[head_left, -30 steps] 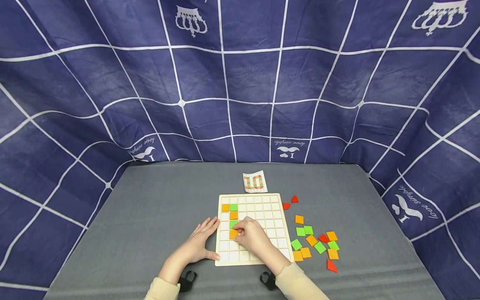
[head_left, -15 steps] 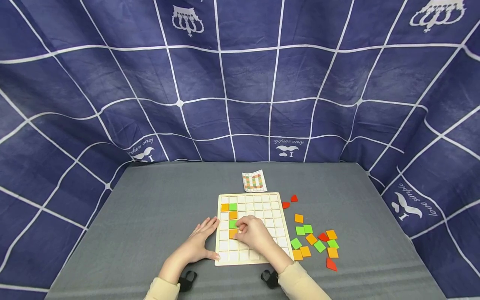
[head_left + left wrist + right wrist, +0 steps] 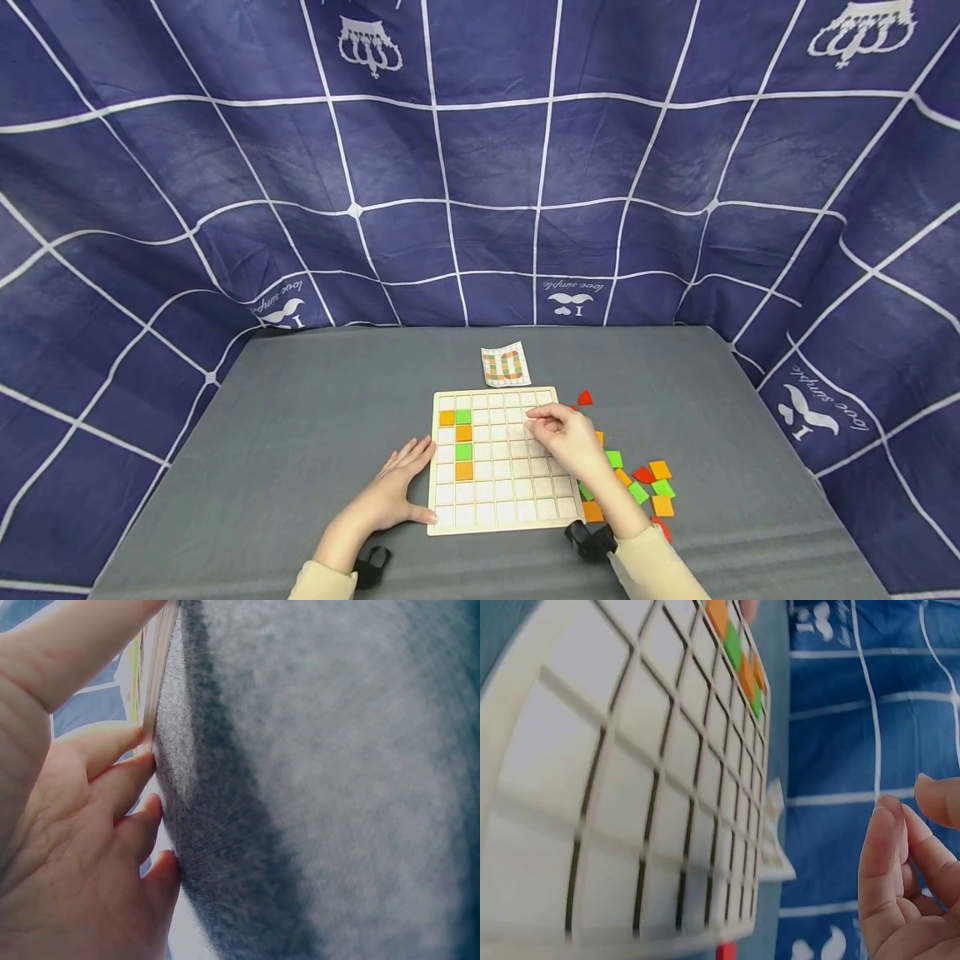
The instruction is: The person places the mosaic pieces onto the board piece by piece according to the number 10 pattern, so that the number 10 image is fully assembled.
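Note:
A cream gridded board [image 3: 502, 493] lies on the grey table. On its left part sit an orange tile [image 3: 447, 417] and, beside it, a column of alternating tiles, from a green tile [image 3: 462, 416] at the top to an orange tile [image 3: 464, 471] at the bottom. My left hand [image 3: 392, 493] has its fingers spread, thumb and fingertips touching the board's left edge. Over the board's upper right hovers my right hand [image 3: 572, 442], fingers loosely bent. In the right wrist view its thumb and fingers [image 3: 881, 847] stand apart with nothing between them.
Right of the board lie several loose tiles, among them an orange tile [image 3: 663, 506], a green tile [image 3: 663, 489] and a red rounded piece [image 3: 643, 474]; my right forearm covers some. A printed pattern card [image 3: 506, 365] lies behind the board. A blue curtain [image 3: 495, 167] surrounds the table.
My right hand has left the lowest orange tile, which stays in its cell, and has moved right and away across the board. The left hand has stayed at the edge.

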The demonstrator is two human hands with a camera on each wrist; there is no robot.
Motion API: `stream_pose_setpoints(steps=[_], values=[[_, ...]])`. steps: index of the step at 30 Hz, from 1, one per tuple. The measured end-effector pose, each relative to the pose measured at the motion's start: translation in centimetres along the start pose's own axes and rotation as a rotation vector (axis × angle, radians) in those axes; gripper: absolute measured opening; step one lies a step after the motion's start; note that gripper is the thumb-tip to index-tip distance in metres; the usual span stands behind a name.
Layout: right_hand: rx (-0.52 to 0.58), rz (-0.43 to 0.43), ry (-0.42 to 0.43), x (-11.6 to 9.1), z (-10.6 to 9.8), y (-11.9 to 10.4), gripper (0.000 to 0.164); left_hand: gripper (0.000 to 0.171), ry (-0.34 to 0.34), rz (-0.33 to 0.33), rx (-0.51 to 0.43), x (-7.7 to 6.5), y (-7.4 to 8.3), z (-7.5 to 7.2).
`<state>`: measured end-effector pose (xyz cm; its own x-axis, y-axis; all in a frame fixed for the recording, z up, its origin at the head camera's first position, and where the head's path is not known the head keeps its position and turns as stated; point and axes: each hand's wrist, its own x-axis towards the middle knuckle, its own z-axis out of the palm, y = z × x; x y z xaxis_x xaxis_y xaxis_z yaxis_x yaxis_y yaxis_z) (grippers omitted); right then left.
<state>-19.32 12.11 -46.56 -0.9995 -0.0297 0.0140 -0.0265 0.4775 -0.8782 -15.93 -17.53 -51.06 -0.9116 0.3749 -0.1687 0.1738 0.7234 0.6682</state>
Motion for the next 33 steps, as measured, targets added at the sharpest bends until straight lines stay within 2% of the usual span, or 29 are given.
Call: stream_pose_setpoints(steps=[5, 7, 11, 14, 16, 18, 20, 23, 28, 33], values=[[0.016, 0.036, 0.03, -0.8, -3.4, 1.4, 0.025, 0.111, 0.0, 0.007, 0.002, 0.1, 0.0, 0.2], [0.011, 0.014, 0.048, -1.0, -4.8, 3.3, 0.031, 0.111, -0.003, 0.01, 0.0, 0.1, 0.0, 0.2], [-0.015, -0.018, 0.111, -0.9, -7.8, 9.5, 0.051, 0.111, -0.008, 0.013, -0.006, 0.2, 0.1, 0.1], [-0.05, 0.027, 0.137, -1.2, -10.1, 12.9, 0.055, 0.111, -0.011, 0.01, -0.009, 0.3, 0.1, 0.1], [-0.077, 0.089, 0.146, -2.1, -11.6, 12.9, 0.053, 0.111, -0.013, 0.008, -0.01, 0.2, 0.1, 0.1], [-0.1, 0.146, 0.148, -3.1, -12.7, 11.9, 0.047, 0.111, -0.011, 0.008, -0.007, 0.2, 0.0, 0.0], [-0.11, 0.2, 0.153, -4.2, -13.4, 10.6, 0.047, 0.111, -0.006, 0.01, -0.002, 0.1, 0.0, 0.0], [-0.145, 0.237, 0.136, -5.3, -14.0, 9.8, 0.045, 0.11, 0.004, 0.009, 0.002, 0.1, 0.0, 0.0], [-0.242, 0.263, 0.121, -6.1, -14.1, 11.0, 0.042, 0.11, 0.006, 0.001, -0.005, -0.1, 0.1, 0.0], [-0.318, 0.241, 0.111, -6.5, -14.0, 12.3, 0.041, 0.11, 0.002, 0.007, -0.001, 0.0, 0.1, -0.1]])
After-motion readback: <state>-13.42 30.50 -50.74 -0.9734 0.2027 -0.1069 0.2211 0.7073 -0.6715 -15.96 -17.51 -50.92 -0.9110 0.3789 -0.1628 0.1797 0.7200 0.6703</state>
